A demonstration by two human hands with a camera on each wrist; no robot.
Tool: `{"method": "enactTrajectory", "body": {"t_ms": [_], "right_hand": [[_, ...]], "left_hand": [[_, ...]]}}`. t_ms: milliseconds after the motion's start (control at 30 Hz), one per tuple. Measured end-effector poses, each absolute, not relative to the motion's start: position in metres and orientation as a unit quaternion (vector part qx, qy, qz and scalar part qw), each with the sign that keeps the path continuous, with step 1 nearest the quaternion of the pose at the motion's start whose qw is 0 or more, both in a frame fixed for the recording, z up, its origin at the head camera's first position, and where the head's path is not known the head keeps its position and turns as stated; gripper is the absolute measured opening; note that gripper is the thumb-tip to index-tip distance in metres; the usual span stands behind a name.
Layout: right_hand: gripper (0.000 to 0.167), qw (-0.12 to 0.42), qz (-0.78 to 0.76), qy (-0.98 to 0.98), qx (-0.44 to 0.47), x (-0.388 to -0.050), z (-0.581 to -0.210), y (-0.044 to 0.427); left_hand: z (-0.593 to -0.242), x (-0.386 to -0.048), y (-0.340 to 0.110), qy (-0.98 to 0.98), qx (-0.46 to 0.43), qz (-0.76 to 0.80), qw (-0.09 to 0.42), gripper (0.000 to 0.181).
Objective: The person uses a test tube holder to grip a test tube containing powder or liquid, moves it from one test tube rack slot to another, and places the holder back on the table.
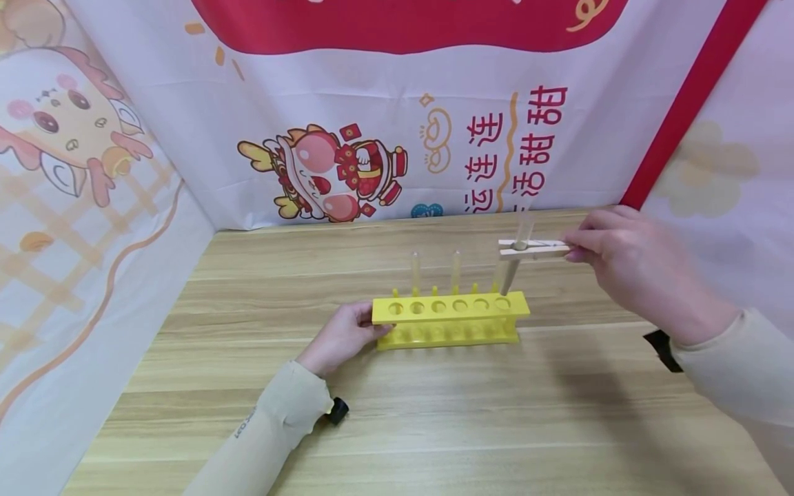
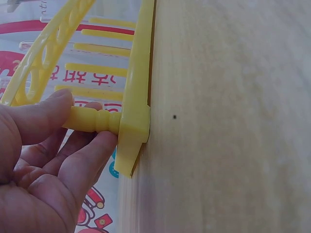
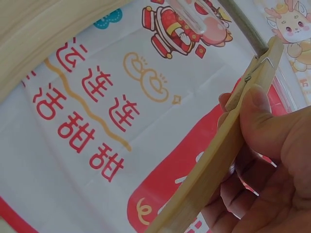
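A yellow test tube rack stands on the table, with a row of round holes in its top. My left hand grips the rack's left end; in the left wrist view, thumb and fingers hold its end post. My right hand holds a wooden test tube clamp, thumb on its side in the right wrist view. The clamp's jaws grip a tilted test tube with greyish contents. Its lower end is close over the rack's rightmost hole; whether it enters cannot be told.
Clear test tubes stand rounded end up on pegs along the rack's back. The wood-grain table meets a printed white cloth behind. Black straps or devices show at both sleeve cuffs.
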State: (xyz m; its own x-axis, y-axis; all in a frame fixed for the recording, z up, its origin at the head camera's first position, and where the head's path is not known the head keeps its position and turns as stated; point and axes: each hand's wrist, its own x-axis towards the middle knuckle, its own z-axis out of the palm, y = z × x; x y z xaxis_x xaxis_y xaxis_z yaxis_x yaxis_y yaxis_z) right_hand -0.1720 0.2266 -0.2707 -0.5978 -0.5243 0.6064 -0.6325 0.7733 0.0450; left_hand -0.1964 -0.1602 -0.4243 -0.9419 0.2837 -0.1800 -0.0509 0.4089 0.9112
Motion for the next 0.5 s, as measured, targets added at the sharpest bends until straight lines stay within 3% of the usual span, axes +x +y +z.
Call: {"method": "enactTrajectory", "body": {"t_ms": [500], "right_hand": [[0.027,0.29,0.079,-0.901,0.314,-0.176,-0.288,0.231]], "left_hand": [[-0.426,-0.198,-0.161,0.827,0.065,0.536,0.158,0.032]]}}
